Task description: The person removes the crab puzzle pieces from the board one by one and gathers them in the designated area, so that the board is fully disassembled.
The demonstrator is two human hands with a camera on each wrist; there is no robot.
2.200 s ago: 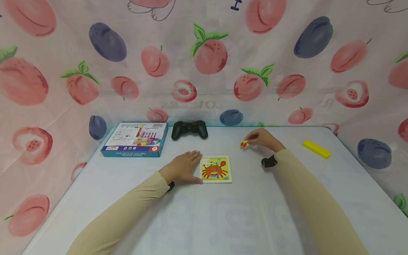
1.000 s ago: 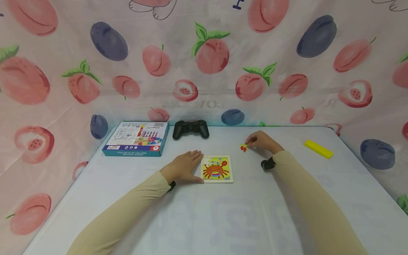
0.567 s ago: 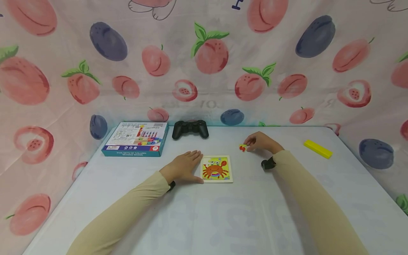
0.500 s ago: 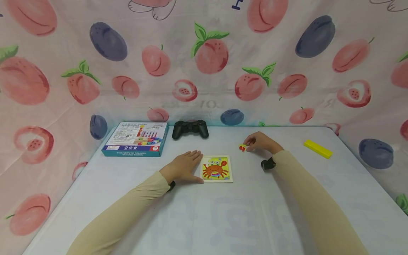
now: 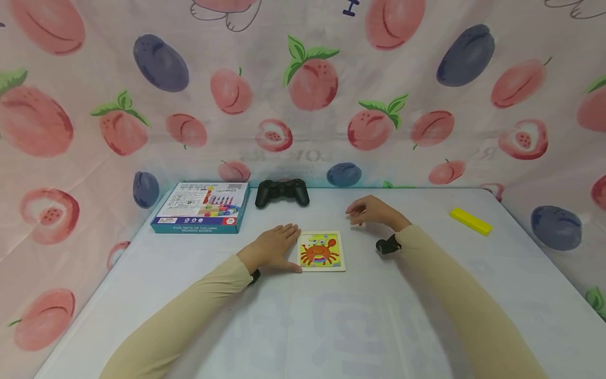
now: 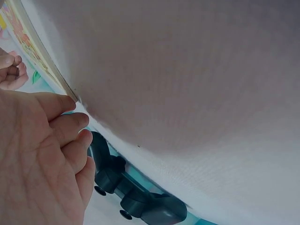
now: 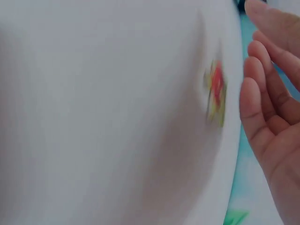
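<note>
Fingers of the right hand (image 5: 376, 211) are hanging loosely bent, holding nothing, right of the head view's centre; the left hand (image 5: 271, 247) is resting, fingers extended, beside a crab puzzle (image 5: 321, 252). Left wrist view: a fingertip (image 6: 67, 103) is meeting the puzzle's edge, upper left. Right wrist view: a puzzle piece (image 7: 216, 90) is lying left of the right fingers — running lengthwise up-down, right hand nearer.

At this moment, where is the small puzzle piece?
In the right wrist view, the puzzle piece lies on the white tabletop, left of the right hand; the head view shows it mostly hidden by that hand, right of the crab puzzle.
</note>
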